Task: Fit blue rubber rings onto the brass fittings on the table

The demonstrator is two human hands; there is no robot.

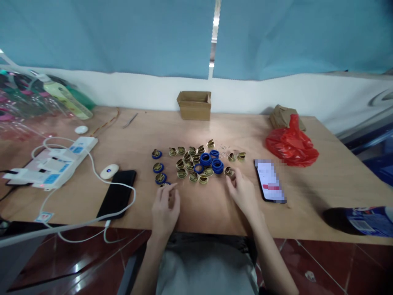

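At centre-left 4 brass pieces [158, 167] wear blue rings [162, 169], bare ones [182, 173] remain mid-frame; left hand [165, 208] and right hand [245, 193] grips unclear.

Soft, moderate light, glare on the floor tiles [101, 256], slight blur, stretched edges.

On my feed I log brassy gold caps [203, 178] and deep plain-blue rings [205, 159] against a tan tabletop [144, 133], a teal-blue curtain [123, 37] and a white wall [138, 90] behind. Left side I note a white power strip [66, 163] patched in blue, a plain black phone [115, 194] and a pale yellow-green bottle [69, 99]; right side, a bright red bag [291, 146] and a lit phone screen [268, 175], whitish lilac with a red band. Below I read dark red floor tiles [325, 262] crossed by thin pale lines, then a greyish garment [205, 268].
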